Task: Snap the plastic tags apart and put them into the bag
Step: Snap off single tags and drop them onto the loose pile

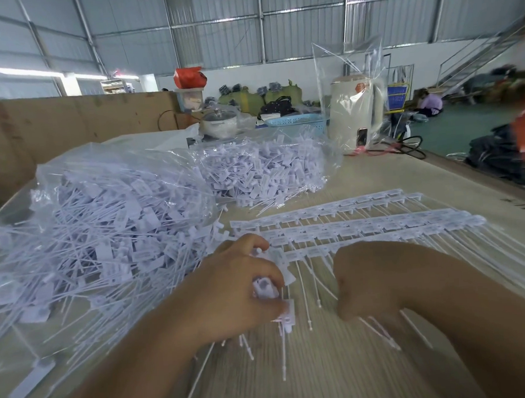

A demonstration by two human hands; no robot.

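The left hand comes in from the lower left with its back toward the camera and its wrist bent inward. Its fingers are curled round a small bunch of snapped-off white plastic tags, whose flat heads show between fingers and thumb while their thin tails hang out below the fist toward the near edge of the counter.

The right hand reaches in from the lower right, knuckles up, forearm low over the counter. Its fingers are tucked beneath the hand and out of sight, so whether they are apart or pinching anything cannot be told. It lies over the near end of the joined tag strips, which run in several rows away to the right beyond both sets of fingers, tails trailing toward the right forearm.

Just left of the left fingers, touching the heap of tags, lies the open clear bag, heaped with loose tags. A second filled bag sits farther off, beyond the strips. Behind that stands a cream kettle wrapped in clear plastic.
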